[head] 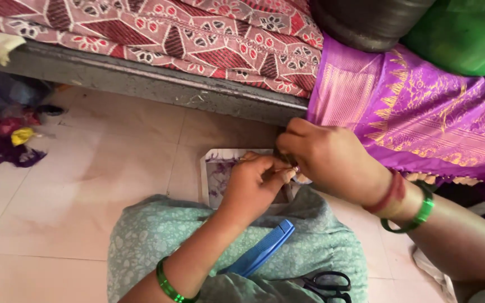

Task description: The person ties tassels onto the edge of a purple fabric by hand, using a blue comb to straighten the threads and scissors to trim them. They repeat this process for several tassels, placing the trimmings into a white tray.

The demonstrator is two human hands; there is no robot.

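My left hand [252,188] and my right hand [326,157] meet at the lower edge of a purple cloth with gold woven pattern [422,112]. Both pinch the fringe threads at that edge [294,169], fingertips touching each other. The cloth hangs down from the bed edge on the right. Green bangles ring both wrists, and a red thread sits on the right wrist. What lies between the fingertips is too small to make out beyond thin threads.
A blue comb [262,248] and black-handled scissors [326,285] lie on the pale green cloth over my lap [141,241]. A white tray with purple thread scraps [215,171] sits on the tiled floor. A red patterned bedsheet [169,33] covers the bed; cloth scraps [7,140] lie at left.
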